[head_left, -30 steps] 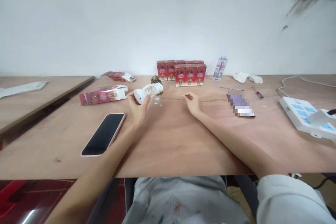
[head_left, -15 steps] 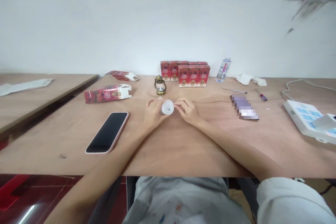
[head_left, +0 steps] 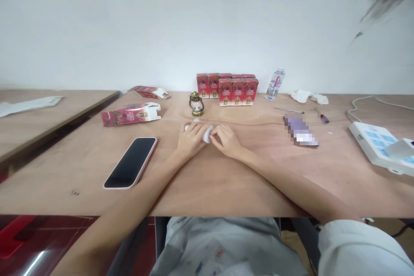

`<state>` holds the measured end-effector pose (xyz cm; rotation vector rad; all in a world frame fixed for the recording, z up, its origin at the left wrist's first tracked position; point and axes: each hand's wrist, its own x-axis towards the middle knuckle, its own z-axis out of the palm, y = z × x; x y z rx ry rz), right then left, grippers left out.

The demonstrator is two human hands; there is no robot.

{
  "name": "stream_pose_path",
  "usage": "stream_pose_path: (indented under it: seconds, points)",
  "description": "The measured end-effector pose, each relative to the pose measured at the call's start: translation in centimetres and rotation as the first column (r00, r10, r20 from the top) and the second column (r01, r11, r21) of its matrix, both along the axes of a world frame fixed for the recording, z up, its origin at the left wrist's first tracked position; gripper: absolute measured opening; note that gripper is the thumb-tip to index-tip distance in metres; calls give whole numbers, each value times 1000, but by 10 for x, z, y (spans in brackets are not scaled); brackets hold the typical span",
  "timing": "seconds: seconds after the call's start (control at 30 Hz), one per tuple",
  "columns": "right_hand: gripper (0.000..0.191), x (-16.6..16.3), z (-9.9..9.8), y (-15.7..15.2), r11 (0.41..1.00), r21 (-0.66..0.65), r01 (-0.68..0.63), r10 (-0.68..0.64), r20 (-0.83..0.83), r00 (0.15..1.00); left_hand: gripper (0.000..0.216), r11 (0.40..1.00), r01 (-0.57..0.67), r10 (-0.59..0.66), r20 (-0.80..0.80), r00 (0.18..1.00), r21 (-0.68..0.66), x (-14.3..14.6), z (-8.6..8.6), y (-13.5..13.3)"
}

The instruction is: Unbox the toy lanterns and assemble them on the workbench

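Note:
A small white cylindrical object with a round end (head_left: 208, 134) lies sideways between my hands, low over the table. My left hand (head_left: 190, 139) is closed over its body, and a bit of white shows beyond the fingers at the far left. At the round end, my right hand (head_left: 225, 140) has thumb and fingers bent together against the rim. The fingers hide most of the object, so its exact kind is unclear. Just behind my hands stands a small brass-coloured lantern (head_left: 196, 104) with a clear globe. A tiny clear piece (head_left: 196, 120) lies in front of it.
Several red boxes (head_left: 237, 92) stand by the wall, beside a plastic bottle (head_left: 276, 84). Opened red cartons (head_left: 129, 115) and a phone (head_left: 131, 163) lie to the left. Rightward are a screwdriver (head_left: 289, 111), tissues (head_left: 300, 96), a blurred purple item (head_left: 299, 129) and a white power strip (head_left: 371, 142).
The white object has tipped from showing its round end to lying sideways. My left hand has rolled over its top, and my right fingers have closed in on its end.

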<state>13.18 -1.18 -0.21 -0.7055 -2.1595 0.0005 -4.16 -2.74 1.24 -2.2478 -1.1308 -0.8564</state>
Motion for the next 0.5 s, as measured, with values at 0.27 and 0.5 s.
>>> stream_pose_path:
  seconds: [0.27, 0.5]
  points:
    - [13, 5, -2, 15, 989, -91, 117, -129, -141, 982, 33, 982, -176, 180, 72, 981, -67, -16, 8, 7]
    - [18, -5, 0, 12, 999, -22, -26, 27, 19, 999, 31, 994, -104, 103, -18, 994, -42, -4, 1, 5]
